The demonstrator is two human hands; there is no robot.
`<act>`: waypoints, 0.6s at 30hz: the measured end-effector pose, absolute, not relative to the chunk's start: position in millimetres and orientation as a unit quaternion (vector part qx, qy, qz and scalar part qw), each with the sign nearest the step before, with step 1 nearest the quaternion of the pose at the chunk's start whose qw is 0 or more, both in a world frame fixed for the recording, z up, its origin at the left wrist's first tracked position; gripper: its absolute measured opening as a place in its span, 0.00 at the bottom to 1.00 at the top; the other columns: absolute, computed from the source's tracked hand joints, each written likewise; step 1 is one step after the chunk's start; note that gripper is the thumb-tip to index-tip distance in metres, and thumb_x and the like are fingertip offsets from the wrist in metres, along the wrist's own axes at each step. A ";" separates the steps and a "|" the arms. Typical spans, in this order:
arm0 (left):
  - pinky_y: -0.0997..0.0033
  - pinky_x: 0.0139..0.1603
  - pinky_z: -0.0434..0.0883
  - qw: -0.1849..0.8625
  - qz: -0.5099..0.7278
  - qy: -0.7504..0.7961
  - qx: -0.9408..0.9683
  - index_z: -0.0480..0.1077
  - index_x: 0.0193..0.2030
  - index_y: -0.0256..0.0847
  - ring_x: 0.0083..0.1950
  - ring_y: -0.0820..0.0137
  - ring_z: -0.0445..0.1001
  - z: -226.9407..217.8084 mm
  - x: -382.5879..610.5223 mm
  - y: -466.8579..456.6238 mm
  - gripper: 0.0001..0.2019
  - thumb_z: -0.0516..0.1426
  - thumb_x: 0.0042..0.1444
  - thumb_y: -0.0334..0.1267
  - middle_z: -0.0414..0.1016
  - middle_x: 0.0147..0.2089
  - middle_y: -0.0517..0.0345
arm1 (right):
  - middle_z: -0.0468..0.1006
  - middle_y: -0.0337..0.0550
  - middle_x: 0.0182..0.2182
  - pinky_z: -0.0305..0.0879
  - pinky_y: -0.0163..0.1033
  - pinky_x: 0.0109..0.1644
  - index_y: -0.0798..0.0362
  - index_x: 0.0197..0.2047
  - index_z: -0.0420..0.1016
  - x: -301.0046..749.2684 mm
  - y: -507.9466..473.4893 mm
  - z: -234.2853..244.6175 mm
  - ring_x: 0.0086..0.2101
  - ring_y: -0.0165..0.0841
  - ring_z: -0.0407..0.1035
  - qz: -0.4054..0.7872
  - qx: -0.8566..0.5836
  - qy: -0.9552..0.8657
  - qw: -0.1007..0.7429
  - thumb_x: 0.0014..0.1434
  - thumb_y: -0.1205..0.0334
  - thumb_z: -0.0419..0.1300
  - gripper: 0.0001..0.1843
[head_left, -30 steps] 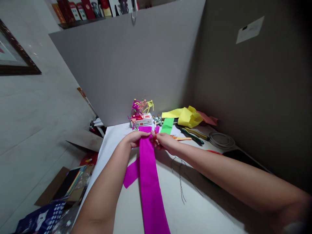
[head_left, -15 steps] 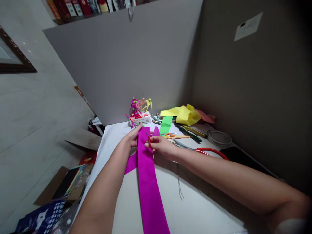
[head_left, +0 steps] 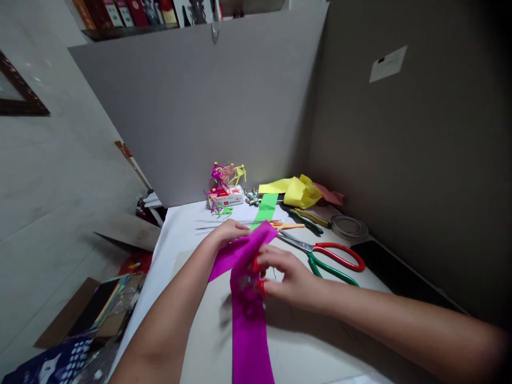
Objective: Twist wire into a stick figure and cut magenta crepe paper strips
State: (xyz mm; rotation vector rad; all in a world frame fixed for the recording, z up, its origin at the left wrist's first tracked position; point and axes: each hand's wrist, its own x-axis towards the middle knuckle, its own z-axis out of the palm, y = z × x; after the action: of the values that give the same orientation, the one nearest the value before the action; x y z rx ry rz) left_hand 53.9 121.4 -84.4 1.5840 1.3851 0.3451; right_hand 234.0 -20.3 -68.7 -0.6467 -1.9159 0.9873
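My left hand (head_left: 228,232) grips a crosswise piece of magenta crepe paper (head_left: 244,250), which joins a long strip (head_left: 248,341) running down towards me. My right hand (head_left: 290,277) holds small red-handled scissors (head_left: 258,274) against the paper, their blades blurred and partly hidden. To its right, large scissors with red and green handles (head_left: 324,258) lie on the white-covered table (head_left: 192,250), untouched. Thin metal wires (head_left: 228,224) lie just beyond my left hand.
A green paper strip (head_left: 266,208), yellow crepe paper (head_left: 296,192), pliers (head_left: 306,221), orange-handled scissors (head_left: 288,225) and a wire coil (head_left: 350,226) lie at the back. Pipe-cleaner figures (head_left: 226,176) stand by a white box (head_left: 226,198). Walls close the back and right.
My right hand has moved down towards me with the small scissors. The magenta paper now lies crosswise under my left hand, and the large scissors and thin wires now show on the table.
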 end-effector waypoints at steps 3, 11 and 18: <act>0.60 0.48 0.69 0.407 0.101 0.567 0.709 0.72 0.47 0.35 0.47 0.60 0.72 -83.1 59.0 114.9 0.18 0.61 0.51 0.43 0.74 0.47 0.52 | 0.72 0.47 0.36 0.65 0.36 0.44 0.55 0.39 0.75 242.6 -55.4 -66.2 0.38 0.32 0.66 0.341 -0.177 -0.860 0.335 0.52 0.68 0.60 0.10; 0.65 0.46 0.67 0.233 0.073 0.592 0.768 0.79 0.38 0.40 0.43 0.57 0.75 -84.7 72.2 106.3 0.21 0.67 0.34 0.43 0.80 0.42 0.49 | 0.71 0.51 0.47 0.63 0.37 0.50 0.59 0.42 0.74 240.3 -88.7 -89.2 0.46 0.38 0.65 0.315 -0.134 -0.928 0.146 0.53 0.62 0.59 0.14; 0.42 0.61 0.44 0.170 0.066 0.584 0.791 0.79 0.33 0.51 0.52 0.52 0.70 -81.2 82.6 97.3 0.12 0.65 0.37 0.45 0.80 0.41 0.55 | 0.73 0.48 0.39 0.63 0.38 0.45 0.57 0.38 0.74 231.5 -96.8 -101.3 0.40 0.36 0.65 0.264 -0.165 -0.936 0.164 0.50 0.61 0.62 0.12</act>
State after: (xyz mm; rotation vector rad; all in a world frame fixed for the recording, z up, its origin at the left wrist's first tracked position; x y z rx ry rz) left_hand 82.6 97.3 -81.2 2.2467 1.6590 0.1866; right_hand 231.5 -96.8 -101.3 -0.4701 -2.6684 0.7531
